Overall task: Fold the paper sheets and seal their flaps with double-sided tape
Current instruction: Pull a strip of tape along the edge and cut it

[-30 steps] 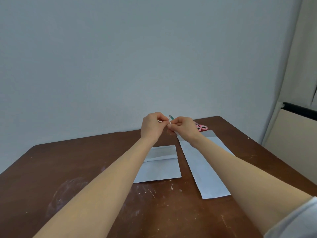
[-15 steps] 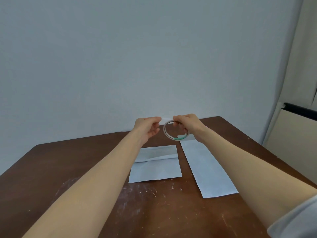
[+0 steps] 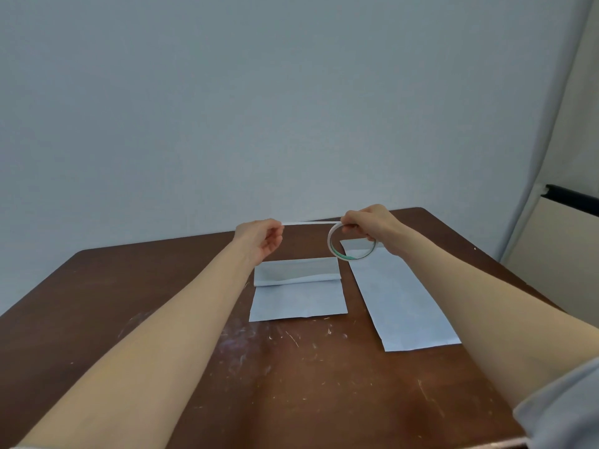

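Observation:
A thin white roll of double-sided tape (image 3: 337,254) with a green inner edge hangs from my right hand (image 3: 372,226), which grips its top. My left hand (image 3: 261,239) pinches the free end of a white tape strip (image 3: 309,223) stretched level between the two hands, above the far part of the table. Under them lies a folded pale blue sheet (image 3: 299,298) with its flap turned down near its far edge. A longer, narrow pale blue sheet (image 3: 402,298) lies to its right, angled, partly under my right forearm.
The brown wooden table (image 3: 129,286) is scratched and smudged white near its middle. A plain grey wall stands right behind its far edge. At the right a curtain (image 3: 557,124) hangs beside a beige panel with a black top (image 3: 570,196).
My hands have moved apart, the left one leftwards, drawing a length of tape off the roll. The roll now hangs open below my right hand. The pink scissors seen earlier are hidden.

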